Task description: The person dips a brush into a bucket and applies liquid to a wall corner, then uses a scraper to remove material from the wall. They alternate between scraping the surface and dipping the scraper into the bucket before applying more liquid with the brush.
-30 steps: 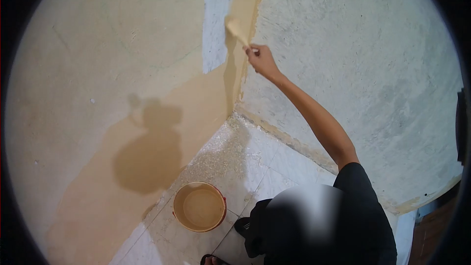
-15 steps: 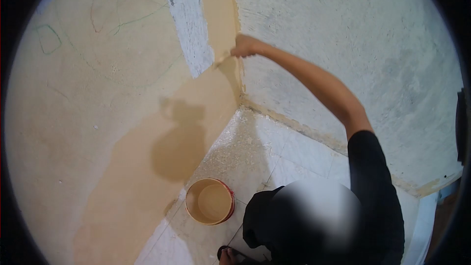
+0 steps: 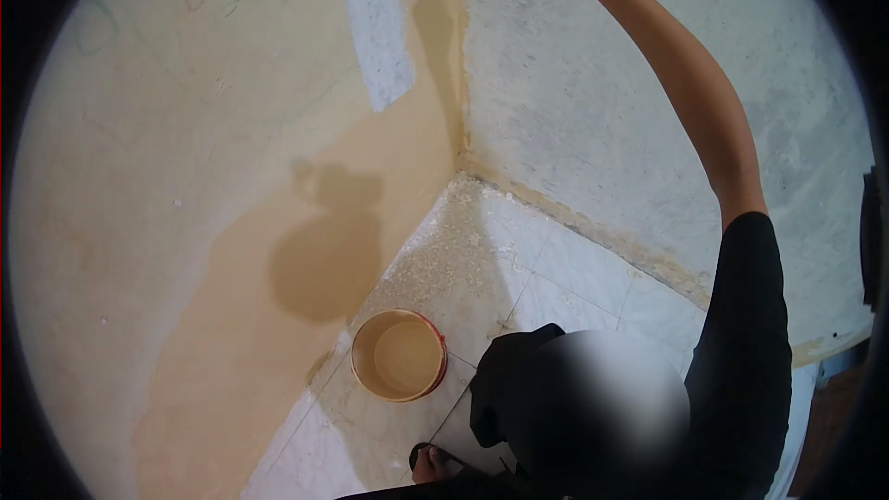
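Note:
My right arm (image 3: pixel 685 65), in a black sleeve (image 3: pixel 745 343), reaches up along the rough grey-white wall (image 3: pixel 602 111). The hand at its end lies past the top edge of the view, so its fingers and anything in them are hidden. Near the upper corner, a pale, scuffed strip (image 3: pixel 378 37) runs down the tan wall (image 3: pixel 231 176). My left hand does not show. On the floor below the corner stands a round bucket (image 3: pixel 436 380) with a tan inside and red marks on its outside.
Pale crumbs (image 3: pixel 440 245) are scattered over the floor tiles (image 3: pixel 579 264) by the corner. A foot in a dark sandal (image 3: pixel 428 463) is at the bottom, beside a dark rounded shape (image 3: pixel 519 380) with a pale blur. Shadows fall on the tan wall.
My right hand, earlier beside the corner with a thin tool against the tan wall, has risen out of the top of the view. The bucket appears slightly higher.

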Tool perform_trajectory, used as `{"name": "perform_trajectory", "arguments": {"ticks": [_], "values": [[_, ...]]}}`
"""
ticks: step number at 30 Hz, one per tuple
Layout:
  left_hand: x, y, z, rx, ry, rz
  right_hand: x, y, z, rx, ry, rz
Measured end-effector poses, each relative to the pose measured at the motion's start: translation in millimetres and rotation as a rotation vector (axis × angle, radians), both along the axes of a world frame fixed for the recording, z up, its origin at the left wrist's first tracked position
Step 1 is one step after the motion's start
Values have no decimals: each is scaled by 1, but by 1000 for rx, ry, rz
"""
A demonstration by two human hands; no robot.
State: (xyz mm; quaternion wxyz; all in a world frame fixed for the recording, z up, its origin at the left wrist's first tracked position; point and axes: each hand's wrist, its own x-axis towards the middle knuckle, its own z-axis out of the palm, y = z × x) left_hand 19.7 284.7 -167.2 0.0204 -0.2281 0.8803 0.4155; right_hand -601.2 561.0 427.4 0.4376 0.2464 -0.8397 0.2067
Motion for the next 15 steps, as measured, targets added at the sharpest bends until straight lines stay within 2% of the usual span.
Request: {"name": "perform_trajectory", "arguments": {"ticks": [2,3,4,5,6,7,8,9,10,12,14,15], "values": [[5,2,-8,-64,45,36,13,-4,-25,-185,170,115],[7,6,-14,-127,65,65,32,-5,-42,-332,-25,115],[18,7,-43,-279,70,70,62,-15,-59,-458,-239,118],[5,16,-18,-113,207,191,48,-14,-104,-588,-234,262],[0,7,1,22,108,90,74,-29,-140,-668,-351,274],[2,10,-3,-47,65,119,89,-35,-182,-680,-466,273],[-5,11,19,18,78,155,110,-37,-225,-680,-642,362],[-5,7,23,42,15,127,132,-43,-264,-683,-803,326],[-1,8,10,22,94,121,157,-51,-293,-723,-1009,359],[-4,7,16,4,148,158,197,-72,-327,-549,-1314,314],[-12,3,35,82,80,157,227,-98,-334,-399,-1463,286],[-12,3,36,99,72,165,235,-105,-327,-25,-1344,403]]}}
